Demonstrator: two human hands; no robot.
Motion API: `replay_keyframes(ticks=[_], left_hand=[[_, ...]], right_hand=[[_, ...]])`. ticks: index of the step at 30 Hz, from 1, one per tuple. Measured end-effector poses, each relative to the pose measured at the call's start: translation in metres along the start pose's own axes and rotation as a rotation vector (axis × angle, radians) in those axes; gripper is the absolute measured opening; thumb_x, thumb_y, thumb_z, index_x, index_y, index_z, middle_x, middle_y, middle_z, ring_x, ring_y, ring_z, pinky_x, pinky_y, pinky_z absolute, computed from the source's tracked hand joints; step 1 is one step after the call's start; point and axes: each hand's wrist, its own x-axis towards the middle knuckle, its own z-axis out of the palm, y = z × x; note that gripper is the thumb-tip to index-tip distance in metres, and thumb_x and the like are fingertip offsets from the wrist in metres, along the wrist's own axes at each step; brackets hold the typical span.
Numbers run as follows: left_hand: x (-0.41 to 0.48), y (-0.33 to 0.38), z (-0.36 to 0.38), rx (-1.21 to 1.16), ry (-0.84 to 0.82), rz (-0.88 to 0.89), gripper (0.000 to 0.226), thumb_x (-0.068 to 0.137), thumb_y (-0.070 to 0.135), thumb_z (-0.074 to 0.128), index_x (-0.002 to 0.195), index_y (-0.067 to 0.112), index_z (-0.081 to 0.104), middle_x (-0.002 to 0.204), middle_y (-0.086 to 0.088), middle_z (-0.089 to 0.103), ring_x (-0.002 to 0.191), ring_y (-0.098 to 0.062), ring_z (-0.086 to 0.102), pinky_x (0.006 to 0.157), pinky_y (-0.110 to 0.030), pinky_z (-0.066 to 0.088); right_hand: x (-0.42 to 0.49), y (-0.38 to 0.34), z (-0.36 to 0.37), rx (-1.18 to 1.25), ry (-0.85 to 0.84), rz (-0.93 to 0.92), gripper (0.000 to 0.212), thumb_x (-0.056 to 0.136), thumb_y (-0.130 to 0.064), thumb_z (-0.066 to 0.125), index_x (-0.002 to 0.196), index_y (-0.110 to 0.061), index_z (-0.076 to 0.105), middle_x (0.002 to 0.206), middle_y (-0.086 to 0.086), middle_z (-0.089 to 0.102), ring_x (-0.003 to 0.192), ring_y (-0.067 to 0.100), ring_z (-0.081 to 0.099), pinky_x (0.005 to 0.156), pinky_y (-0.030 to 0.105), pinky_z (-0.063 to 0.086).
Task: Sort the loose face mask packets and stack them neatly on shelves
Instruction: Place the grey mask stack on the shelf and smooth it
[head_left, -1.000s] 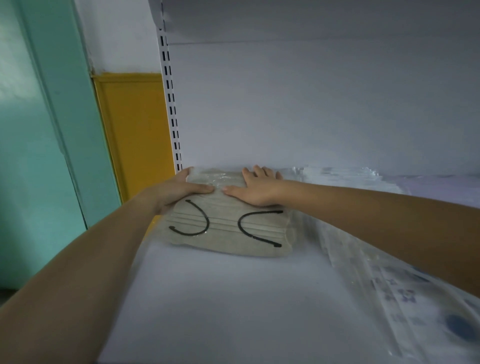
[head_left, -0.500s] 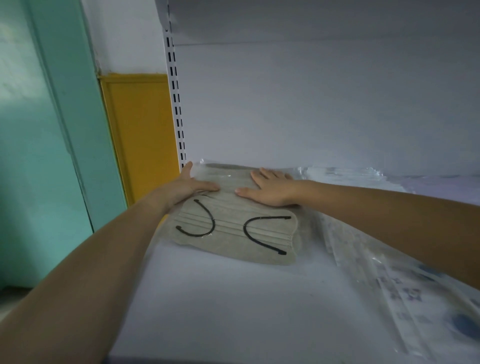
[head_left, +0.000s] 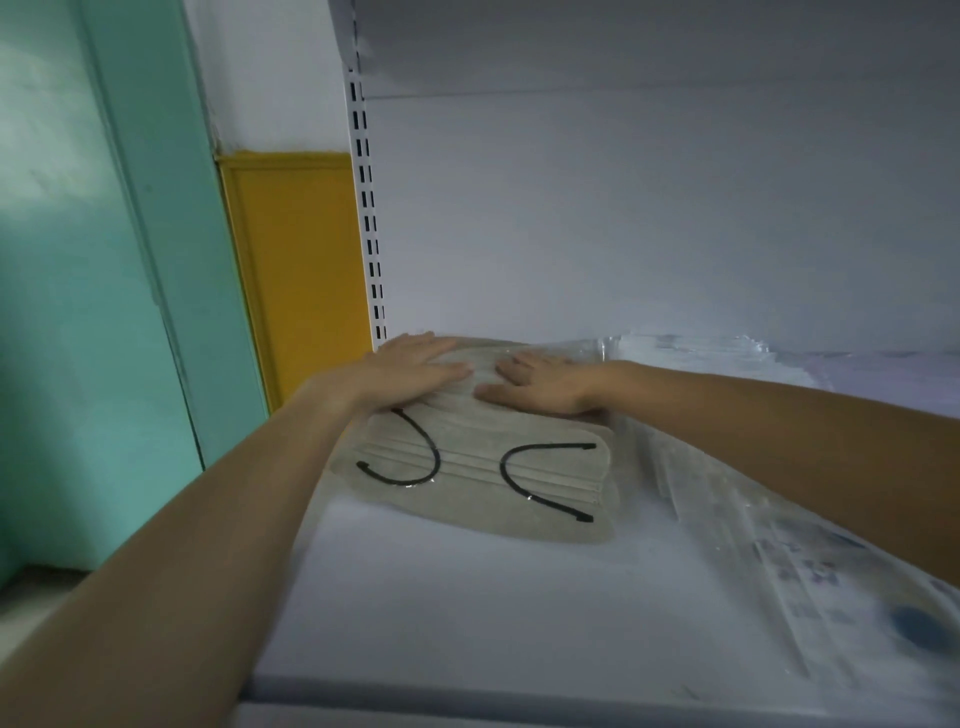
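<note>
A stack of grey face mask packets (head_left: 483, 478) with black ear loops lies on the white shelf (head_left: 467, 613), close to its back left corner. My left hand (head_left: 410, 371) lies flat on the stack's far left part, fingers straight. My right hand (head_left: 540, 382) presses flat on the far right part, fingers pointing left. Both palms hide the rear of the top packet. A second pile of clear packets with white masks (head_left: 810, 561) runs along the right side, under my right forearm.
The shelf's white back panel (head_left: 649, 218) rises right behind the stack, and a slotted upright (head_left: 370, 223) stands at its left end. Beyond the shelf's left edge are a yellow panel (head_left: 296, 270) and a teal wall (head_left: 93, 291). Bare shelf surface lies in front of the stack.
Both hands have slid further back on top of the grey stack, and the stack has shifted slightly toward the back panel. The camera has come a little closer.
</note>
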Motion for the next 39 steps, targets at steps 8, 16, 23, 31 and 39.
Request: replay_keyframes(ticks=[8,16,23,31,39], left_hand=[[-0.012,0.054,0.032,0.312,-0.176,-0.136,0.077,0.091,0.067,0.015,0.152,0.022,0.000,0.160,-0.007,-0.006,0.147,-0.027,-0.006,0.117,-0.052,0.003],[-0.042,0.056,0.032,0.317,-0.089,-0.114,0.067,0.097,0.055,0.014,0.152,0.017,0.006,0.160,-0.001,0.000,0.147,-0.021,0.000,0.115,-0.049,0.001],[-0.067,0.059,0.035,0.298,-0.050,-0.086,0.064,0.099,0.051,0.009,0.152,0.016,0.003,0.160,0.000,-0.002,0.147,-0.016,-0.002,0.116,-0.044,-0.002],[-0.100,0.066,0.038,0.328,-0.050,-0.128,0.065,0.098,0.054,0.008,0.152,0.019,0.000,0.160,0.003,-0.004,0.147,-0.015,-0.003,0.116,-0.043,-0.004],[-0.125,0.073,0.039,0.321,-0.083,-0.130,0.071,0.093,0.064,0.009,0.151,0.026,-0.005,0.159,0.006,-0.009,0.147,-0.016,-0.007,0.116,-0.044,-0.006]], right_hand=[[0.004,0.008,-0.002,0.034,-0.033,0.033,0.065,0.095,-0.057,0.008,0.151,-0.023,0.001,0.158,0.005,-0.007,0.145,0.022,-0.008,0.118,0.045,0.000],[-0.012,-0.003,0.001,0.030,-0.009,0.034,0.065,0.098,-0.052,0.012,0.150,-0.014,0.002,0.158,0.007,-0.004,0.146,0.023,-0.002,0.119,0.043,0.001],[-0.031,-0.025,0.007,0.012,-0.009,0.010,0.057,0.101,-0.041,0.009,0.150,-0.012,0.006,0.158,0.011,-0.002,0.146,0.026,-0.001,0.118,0.044,0.005],[-0.054,-0.030,0.013,0.063,0.010,-0.024,0.060,0.100,-0.046,0.011,0.149,-0.010,0.015,0.157,0.011,0.013,0.144,0.025,0.012,0.118,0.041,0.009],[-0.080,-0.031,0.020,0.022,0.020,-0.021,0.063,0.098,-0.052,0.010,0.151,-0.017,0.007,0.159,0.006,0.002,0.146,0.024,0.002,0.118,0.044,0.004]])
